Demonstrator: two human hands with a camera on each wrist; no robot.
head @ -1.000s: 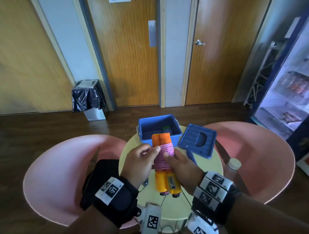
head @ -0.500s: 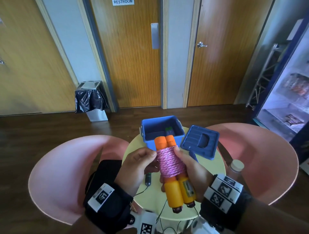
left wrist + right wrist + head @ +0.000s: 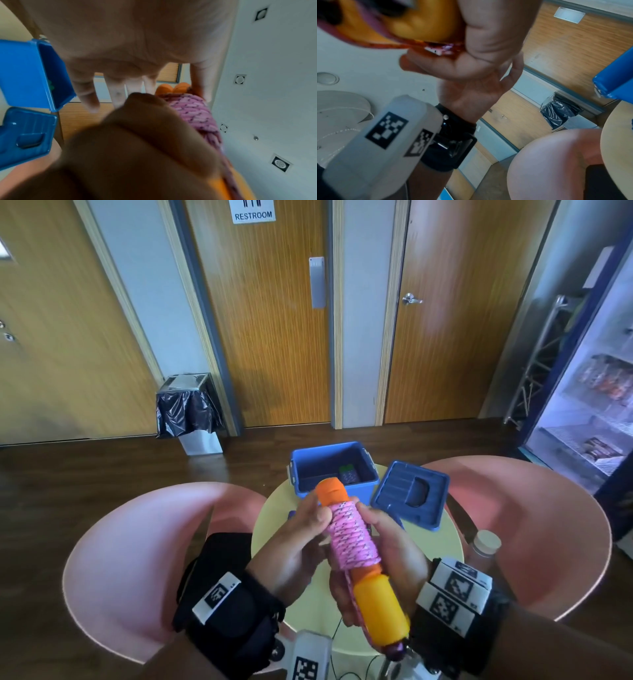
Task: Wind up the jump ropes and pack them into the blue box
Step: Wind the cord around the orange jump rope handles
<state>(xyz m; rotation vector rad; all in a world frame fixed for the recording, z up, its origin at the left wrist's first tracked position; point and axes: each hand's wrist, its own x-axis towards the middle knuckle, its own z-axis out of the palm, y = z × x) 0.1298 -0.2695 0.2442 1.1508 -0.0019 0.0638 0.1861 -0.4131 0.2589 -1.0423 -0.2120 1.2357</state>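
Both hands are gripping the wound rope (image 3: 352,537): right hand (image 3: 387,563) clasping its handles, left hand (image 3: 301,537) pinching the pink coils. Winding looks finished. Box (image 3: 334,470) is sitting open just beyond the fingertips; next, carrying the bundle forward and down inside.

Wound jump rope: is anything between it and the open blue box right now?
Nothing visible blocks it. The blue box stands open just beyond the jump rope, its lid off beside it. Something small and dark with a green top already lies inside, leaving room.
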